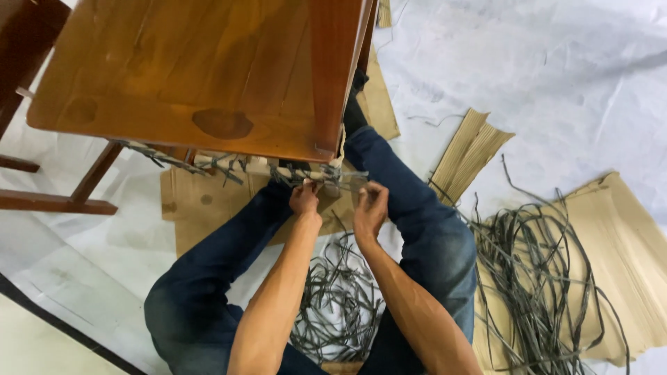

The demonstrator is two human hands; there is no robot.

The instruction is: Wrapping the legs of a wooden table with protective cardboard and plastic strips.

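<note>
Bright, even light — seemingly from overhead; soft shadows, mild sheen on the worktop [194, 69], slight blur, wide-angle bending at edges.

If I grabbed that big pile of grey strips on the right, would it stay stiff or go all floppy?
Probably floppy: the grey strips lie in loose curls and loops on the cardboard. They look thin, so likely light. They cross over each other, so they might tangle and drag along together.

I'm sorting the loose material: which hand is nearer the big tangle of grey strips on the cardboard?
Right. The right hand is closer to the tangle of grey strips; the left hand is farther, beyond the right.
</note>
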